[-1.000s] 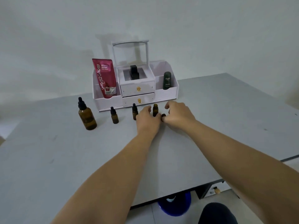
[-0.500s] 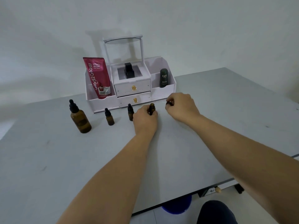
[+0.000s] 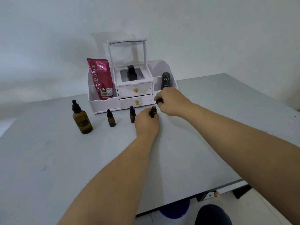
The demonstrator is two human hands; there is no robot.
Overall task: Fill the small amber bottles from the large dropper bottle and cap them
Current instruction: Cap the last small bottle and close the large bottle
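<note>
An uncapped small amber bottle (image 3: 153,111) stands on the grey table (image 3: 65,159), gripped around its lower body by my left hand (image 3: 146,123). Just above and to its right, my right hand (image 3: 172,101) pinches a small black cap (image 3: 159,101) in its fingertips, close to the bottle's open neck. Two more small amber bottles (image 3: 111,118) (image 3: 132,114) with black dropper caps stand to the left. The large amber dropper bottle (image 3: 81,118) stands capped at the far left of the row.
A white cosmetic organiser (image 3: 134,95) with two drawers sits behind the bottles, holding a red tube (image 3: 100,78), a black bottle (image 3: 131,73) and a dark green stick (image 3: 165,80). The table's front edge runs at lower right, with a blue bucket (image 3: 175,210) beneath it.
My right hand picked the black cap off the table beside the open bottle and lifted it up and to the right. My left hand closed around the bottle.
</note>
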